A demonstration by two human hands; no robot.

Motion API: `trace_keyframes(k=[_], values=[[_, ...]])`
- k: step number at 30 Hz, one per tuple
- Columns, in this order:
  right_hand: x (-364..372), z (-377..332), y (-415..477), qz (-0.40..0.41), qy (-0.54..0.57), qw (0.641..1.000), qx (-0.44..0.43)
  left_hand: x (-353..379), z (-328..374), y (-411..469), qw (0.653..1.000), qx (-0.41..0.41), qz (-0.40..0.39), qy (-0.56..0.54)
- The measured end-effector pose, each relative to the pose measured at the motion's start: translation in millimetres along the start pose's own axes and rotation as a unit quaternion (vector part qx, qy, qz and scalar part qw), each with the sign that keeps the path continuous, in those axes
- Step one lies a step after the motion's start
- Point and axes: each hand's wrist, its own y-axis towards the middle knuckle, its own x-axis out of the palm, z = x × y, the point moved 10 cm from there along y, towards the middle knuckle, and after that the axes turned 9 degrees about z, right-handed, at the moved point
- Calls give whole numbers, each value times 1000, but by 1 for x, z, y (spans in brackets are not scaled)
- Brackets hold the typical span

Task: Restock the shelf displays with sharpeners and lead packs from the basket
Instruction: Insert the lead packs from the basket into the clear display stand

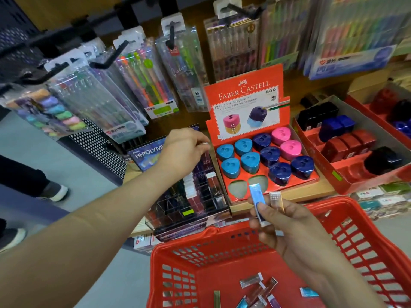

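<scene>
- Blue and shiny, one lead pack (256, 200) stands upright in the right hand (289, 227), with a clear silvery lead pack (276, 202) just beside it. Both are held above the far rim of the red basket (222, 247).
- More loose lead packs (259, 285) lie scattered on the basket floor, so by my reading the restock is only partly done.
- The step in hand looks like filling the clear compartment rack (195, 196), which sits on the shelf just left of the Faber-Castell sharpener display (244, 96). Several of its cells already hold upright packs.
- Left hand (183, 150): it hangs over the back of the rack with its fingers curled down. They appear to pinch a white-capped pack (206, 145) by its top; blur keeps me from being sure.
- Right hand: thumb and curled fingers grip the two packs low on their bodies, leaving the top ends free.
- Next move, as I judge it: lower the pinched pack straight into a free cell, then pass one pack across from the right hand. The cells look narrow, so each pack needs to go in upright and matched by colour.
- The sharpener display shows two empty slots (238, 187) in its front row, and no sharpeners are visible in the basket.
- Farther out, another tray of boxy sharpeners (338, 141) sits to the right and hanging pen packs (138, 85) fill the hooks above.
</scene>
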Motion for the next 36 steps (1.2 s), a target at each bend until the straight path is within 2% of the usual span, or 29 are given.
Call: trace_keyframes(k=[7,13,17,19,21,23,24,26,28,30,32,36], values=[[-4,-2,-1,16,-22,1000,-16,15,-6,-7,998,21,-29,49],[-5,-2,-3,41,-2,999,-10,26,11,-11,977,109,-65,169],[-6,-3,-3,35,12,999,-16,22,17,-9,974,102,-76,187],[-6,-4,-1,29,17,999,-21,7,25,-7,983,86,-73,143],[-4,-6,0,19,17,999,-32,-4,38,-12,992,51,-114,2],[1,-11,0,5,18,999,-49,-7,57,-30,963,-2,-209,-172],[3,-13,0,0,22,998,-57,-8,67,-41,947,-6,-243,-208],[9,-18,-1,-2,31,997,-71,-12,76,-56,942,1,-257,-215],[13,-25,-4,6,46,995,-89,-10,70,-67,931,-45,-266,-246],[20,-30,-7,5,69,993,-99,-4,60,-82,891,-120,-308,-311],[28,-31,-10,-7,71,992,-106,-1,54,-93,861,-160,-332,-351],[40,-32,-12,-27,4,991,-131,-9,40,-96,825,-212,-301,-429]])
